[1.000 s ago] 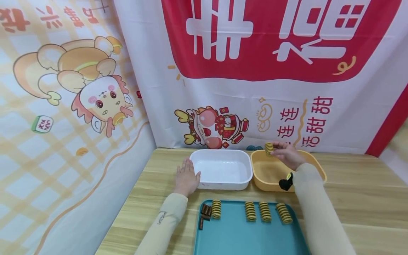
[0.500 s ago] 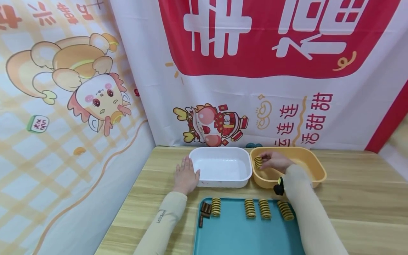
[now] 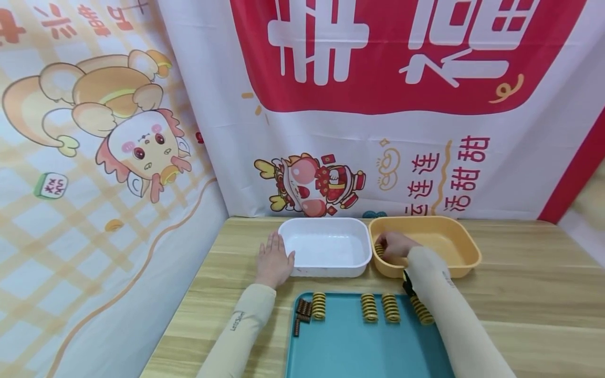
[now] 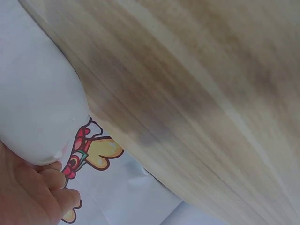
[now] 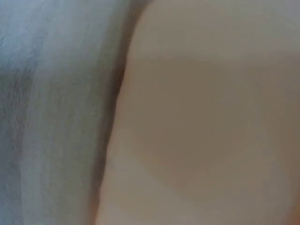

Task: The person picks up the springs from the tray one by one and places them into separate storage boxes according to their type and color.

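My right hand (image 3: 397, 245) reaches down into the left end of the yellow bin (image 3: 444, 244), pinching a yellow coil spring (image 3: 379, 251); the hand covers part of it. With fingers extended, my left hand (image 3: 274, 261) rests against the left side of the white bin (image 3: 326, 272). The left wrist view has that hand (image 4: 28, 192) touching the white bin's wall (image 4: 37, 84). Both bins stand side by side. Only a blurred pale surface and wood grain fill the right wrist view; the spring is not visible there.
A teal tray (image 3: 359, 352) lies in front of the bins. Several yellow springs (image 3: 369, 307) stand in a row along its far edge, the rightmost partly behind my right sleeve (image 3: 439, 294). Small brown springs (image 3: 304, 310) lie at its left corner. A printed cloth (image 3: 302, 131) hangs behind.
My right hand has moved left and down from above the yellow bin's rim, taking the yellow coil spring into its left end. The left hand stays against the white bin.
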The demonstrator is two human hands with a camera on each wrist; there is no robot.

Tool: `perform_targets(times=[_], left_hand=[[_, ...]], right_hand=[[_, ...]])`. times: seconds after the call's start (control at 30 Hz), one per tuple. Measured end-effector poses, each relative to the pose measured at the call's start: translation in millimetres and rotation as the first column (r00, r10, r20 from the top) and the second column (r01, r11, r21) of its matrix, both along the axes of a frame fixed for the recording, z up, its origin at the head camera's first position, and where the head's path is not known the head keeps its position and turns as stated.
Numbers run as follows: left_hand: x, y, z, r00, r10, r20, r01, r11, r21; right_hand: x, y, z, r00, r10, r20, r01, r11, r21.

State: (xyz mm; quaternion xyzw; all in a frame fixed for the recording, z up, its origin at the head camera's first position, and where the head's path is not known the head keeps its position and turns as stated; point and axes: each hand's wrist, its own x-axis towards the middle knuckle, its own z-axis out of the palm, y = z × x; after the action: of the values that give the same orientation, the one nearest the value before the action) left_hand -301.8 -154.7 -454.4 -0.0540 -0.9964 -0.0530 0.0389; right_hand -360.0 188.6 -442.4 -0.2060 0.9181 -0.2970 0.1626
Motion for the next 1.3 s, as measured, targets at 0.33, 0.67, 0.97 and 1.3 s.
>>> perform_targets(times=[0.33,0.67,0.97,1.3], left_hand=[[-0.6,-1,-0.6,1.000,0.004,-0.012,-0.004,1.000,-0.007],[1.0,-1,-1.4,1.000,0.001,-0.015,-0.001,1.000,-0.001],[3.1,-1,-3.2,1.000,0.003,-0.017,-0.003,1.000,0.008],[1.2,0,-4.4,1.000,-0.001,-0.027,0.001,1.000,-0.001]], right_hand=[[-0.6,-7,-3.3,0.998,0.013,-0.058,-0.006,0.992,0.123],[3.8,-2,-0.6,0.991,0.082,-0.108,-0.062,0.982,0.177],[23.2,20,29.7,0.991,0.008,-0.135,0.007,0.994,0.112],[80.5,34,68.1,0.959,0.123,-0.257,-0.096,0.989,0.113]])
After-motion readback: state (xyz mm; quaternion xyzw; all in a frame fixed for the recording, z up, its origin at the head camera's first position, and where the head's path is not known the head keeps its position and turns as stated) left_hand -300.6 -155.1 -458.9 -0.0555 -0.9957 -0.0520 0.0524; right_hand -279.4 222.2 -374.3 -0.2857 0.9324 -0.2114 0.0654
